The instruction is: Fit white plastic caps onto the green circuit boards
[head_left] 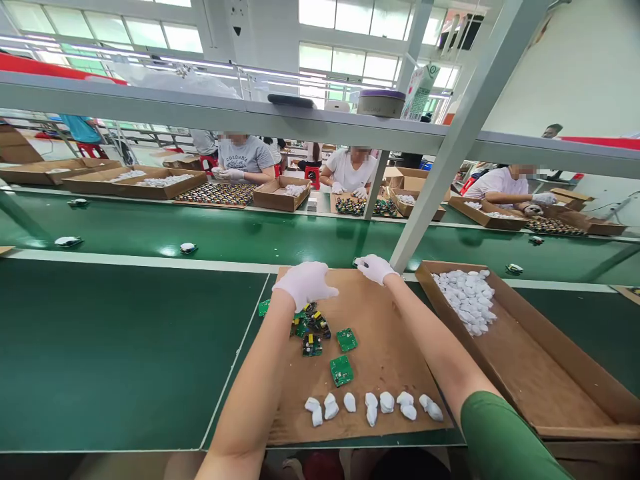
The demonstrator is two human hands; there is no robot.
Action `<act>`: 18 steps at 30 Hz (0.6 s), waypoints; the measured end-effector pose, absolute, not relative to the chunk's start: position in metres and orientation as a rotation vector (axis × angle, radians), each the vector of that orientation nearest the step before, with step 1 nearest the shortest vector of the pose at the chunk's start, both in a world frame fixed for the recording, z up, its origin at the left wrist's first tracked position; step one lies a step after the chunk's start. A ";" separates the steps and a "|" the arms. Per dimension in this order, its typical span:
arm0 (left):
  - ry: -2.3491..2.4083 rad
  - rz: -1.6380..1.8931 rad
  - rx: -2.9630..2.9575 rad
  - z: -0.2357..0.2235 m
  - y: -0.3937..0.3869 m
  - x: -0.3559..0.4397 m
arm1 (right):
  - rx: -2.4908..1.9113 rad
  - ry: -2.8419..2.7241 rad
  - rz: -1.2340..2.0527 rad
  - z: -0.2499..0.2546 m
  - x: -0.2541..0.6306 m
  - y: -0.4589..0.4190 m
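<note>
At the centre of the frame the left hand (306, 281), in a white glove, is hovering open, thumb spread from the fingers, just above a cluster of circuit boards (314, 325); nothing is showing in its grasp. To its right, the gloved right hand (376, 268) is reaching to the near edge of the green conveyor belt (275, 235) and appears to be pinching a small circuit board (356, 262) at its fingertips. As for progress, the work looks partly done: several boards with white lumps on them, such as the white-topped board (188, 248) left of centre, are sitting on the belt, while the clustered boards and two green boards (342, 371) lying underside up on the cardboard sheet (380, 360) seem to be waiting. Along the lower edge of that sheet, a row of white putty-like lumps (371, 408) is lying apart from the boards. At the right of the frame a long cardboard tray (545, 373) is holding a heap of similar white lumps (465, 300), gathered towards its upper left end. Across the belt, an open carton (273, 198) is also containing white pieces (295, 190).
</note>
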State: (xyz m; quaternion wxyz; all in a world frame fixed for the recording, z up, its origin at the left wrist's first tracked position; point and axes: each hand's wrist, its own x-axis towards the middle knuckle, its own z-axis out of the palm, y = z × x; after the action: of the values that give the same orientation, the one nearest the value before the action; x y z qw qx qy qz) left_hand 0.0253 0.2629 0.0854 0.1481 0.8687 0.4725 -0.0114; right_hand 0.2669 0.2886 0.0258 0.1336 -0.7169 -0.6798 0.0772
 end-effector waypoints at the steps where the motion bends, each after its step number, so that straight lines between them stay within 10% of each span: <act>1: 1.371 -0.037 2.512 0.089 0.260 0.024 | -2.069 -1.986 0.211 0.028 0.270 0.279; 18: 1.215 -0.287 2.769 0.082 0.195 0.052 | -1.739 -2.072 0.208 -0.049 0.254 0.007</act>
State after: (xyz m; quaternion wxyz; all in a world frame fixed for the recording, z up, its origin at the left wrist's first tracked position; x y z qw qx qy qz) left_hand 0.0518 0.1954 0.0816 0.0519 0.9103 0.3996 -0.0945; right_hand 0.2538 0.0067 -0.0491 0.2128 -0.6264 -0.7462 0.0748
